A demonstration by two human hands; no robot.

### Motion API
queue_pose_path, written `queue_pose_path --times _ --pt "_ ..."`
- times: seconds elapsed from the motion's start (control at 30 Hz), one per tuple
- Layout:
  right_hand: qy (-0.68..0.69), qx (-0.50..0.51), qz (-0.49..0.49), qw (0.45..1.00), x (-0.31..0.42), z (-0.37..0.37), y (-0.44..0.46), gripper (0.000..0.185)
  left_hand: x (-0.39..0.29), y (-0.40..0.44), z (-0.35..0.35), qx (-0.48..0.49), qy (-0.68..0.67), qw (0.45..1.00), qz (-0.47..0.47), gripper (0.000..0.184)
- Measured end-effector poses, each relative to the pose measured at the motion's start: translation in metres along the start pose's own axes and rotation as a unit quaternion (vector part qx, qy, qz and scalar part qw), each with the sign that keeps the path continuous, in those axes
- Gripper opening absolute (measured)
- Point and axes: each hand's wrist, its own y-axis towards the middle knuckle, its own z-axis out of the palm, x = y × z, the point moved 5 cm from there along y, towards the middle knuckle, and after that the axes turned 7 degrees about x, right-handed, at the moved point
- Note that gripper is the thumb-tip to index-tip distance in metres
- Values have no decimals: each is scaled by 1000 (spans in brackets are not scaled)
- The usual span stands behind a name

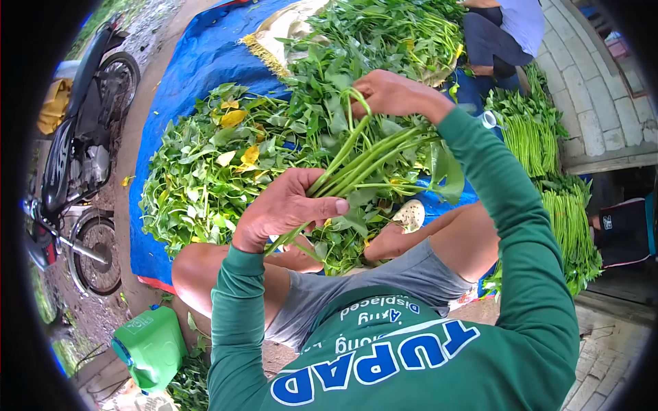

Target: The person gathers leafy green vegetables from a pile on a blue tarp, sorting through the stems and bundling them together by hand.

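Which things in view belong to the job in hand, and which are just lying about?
Likely part of the job:
stem bunch, held in the left hand
bent stem at the right hand
loose greens
blue tarp under them
stacked bundles

Probably just lying about:
motorcycle
green jug

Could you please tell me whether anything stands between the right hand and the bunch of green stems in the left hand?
Nothing visible does: the right hand is at a bent stem that runs toward the bunch of green stems in the left hand. The pile of leafy greens lies beneath, not between.
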Motion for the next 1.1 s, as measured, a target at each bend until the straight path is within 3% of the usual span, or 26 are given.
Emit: queue_pose_path --times 0.07,0.17,0.2,0.27,0.33,0.4,0.53,0.63,0.73,0.87,0.97,1.1 --pt "31 -108 -29 993 -42 21 27 39 -3 -6 -3 -50 -11 999 -6 25" --pt "318 -230 60 918 -125 47 37 43 3 -17 -34 -195 -5 980 35 25" --pt "357 -251 138 889 -165 77 45 36 7 -21 -46 -230 -36 972 47 24" --pt "261 -311 156 901 -195 144 49 28 11 -28 -69 -298 -92 947 74 23" --pt "162 -205 110 959 -170 208 41 22 14 -27 -82 -342 -109 927 107 23" --pt "73 -144 215 963 -167 263 44 23 19 -22 -89 -369 -144 909 126 24" --pt "11 -193 295 936 -157 294 43 31 12 -16 -85 -405 -172 888 136 24" --pt "-2 -199 295 935 -159 291 47 28 11 -15 -87 -398 -171 891 138 23" --pt "69 -199 270 940 -151 265 36 25 7 -14 -88 -388 -148 898 143 23" --pt "248 -253 184 917 -141 217 6 33 6 -13 -85 -398 -147 893 148 24" --pt "397 -300 137 857 -113 168 -30 37 5 -11 -83 -402 -137 893 150 25" --pt "409 -284 49 866 -91 135 -59 44 6 -7 -82 -413 -137 886 161 27"
